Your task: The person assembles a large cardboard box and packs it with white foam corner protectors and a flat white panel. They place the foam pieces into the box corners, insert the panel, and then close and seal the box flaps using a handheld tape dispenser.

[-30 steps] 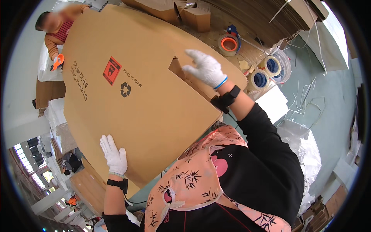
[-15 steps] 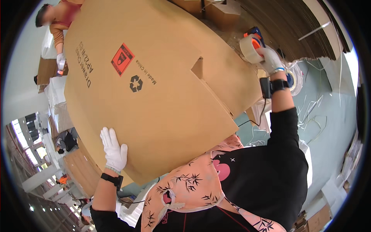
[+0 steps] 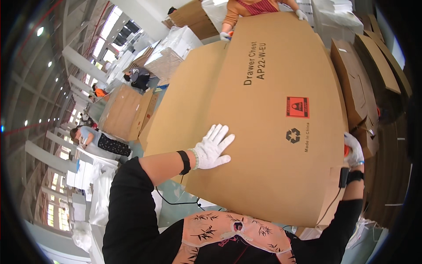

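A large brown cardboard box with black print and a red-and-black warning label lies in front of me. On its top panel my left hand, in a white knit glove, rests flat with fingers spread, near the edge beside a paler cardboard panel on the left. My right hand, also gloved, is at the box's right side, its fingers curled round a tape dispenser. Only a bit of orange shows of the dispenser; the box edge hides most of it.
At the box's far end a co-worker has both gloved hands at its corners, one near something orange. Folded cardboard stands along the right. Wrapped stacks are behind on the left. Another person bends over farther left.
My view has swung left, so the box now runs away from me. My right hand has brought the tape dispenser from beyond the box to its right side. My left hand stays flat on the cardboard.
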`<state>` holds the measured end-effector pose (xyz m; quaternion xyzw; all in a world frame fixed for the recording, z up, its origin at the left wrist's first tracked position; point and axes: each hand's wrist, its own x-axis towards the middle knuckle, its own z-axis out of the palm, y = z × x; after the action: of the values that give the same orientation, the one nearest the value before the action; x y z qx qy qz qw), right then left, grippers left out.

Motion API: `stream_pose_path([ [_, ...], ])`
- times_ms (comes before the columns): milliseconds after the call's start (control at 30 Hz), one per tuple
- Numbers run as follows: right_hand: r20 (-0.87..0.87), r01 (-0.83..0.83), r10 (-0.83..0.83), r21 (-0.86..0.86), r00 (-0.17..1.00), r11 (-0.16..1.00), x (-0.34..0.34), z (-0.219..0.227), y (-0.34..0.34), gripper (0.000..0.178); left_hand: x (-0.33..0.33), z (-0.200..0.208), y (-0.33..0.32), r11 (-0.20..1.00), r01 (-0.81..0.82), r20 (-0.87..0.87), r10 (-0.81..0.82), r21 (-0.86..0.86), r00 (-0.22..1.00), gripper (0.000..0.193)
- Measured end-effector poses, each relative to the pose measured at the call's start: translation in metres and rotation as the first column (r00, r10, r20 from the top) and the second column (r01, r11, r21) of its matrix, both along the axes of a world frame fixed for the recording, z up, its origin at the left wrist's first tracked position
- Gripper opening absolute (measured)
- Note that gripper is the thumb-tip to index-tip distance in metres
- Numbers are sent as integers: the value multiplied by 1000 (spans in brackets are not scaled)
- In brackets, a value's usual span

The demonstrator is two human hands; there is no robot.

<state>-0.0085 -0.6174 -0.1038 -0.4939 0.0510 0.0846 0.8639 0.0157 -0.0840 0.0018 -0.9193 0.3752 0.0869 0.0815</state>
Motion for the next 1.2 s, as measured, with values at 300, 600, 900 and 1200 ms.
stream_pose_path([
  [300,-94,174,-184,-104,978,979,-188,9,79,50,-1,-15,12,993,50,-19,-52,-110,998,81],
  [600,-226,305,-307,-43,925,951,-160,-46,247,46,29,-8,4,957,248,-126,-267,-154,955,90],
  [900,-128,839,-836,-45,533,542,-159,-47,322,42,32,-4,-15,943,258,-211,-301,-211,930,91],
  [1200,56,264,-276,-518,960,814,-115,-47,548,41,23,-4,-34,914,331,-225,-383,-234,896,90],
])
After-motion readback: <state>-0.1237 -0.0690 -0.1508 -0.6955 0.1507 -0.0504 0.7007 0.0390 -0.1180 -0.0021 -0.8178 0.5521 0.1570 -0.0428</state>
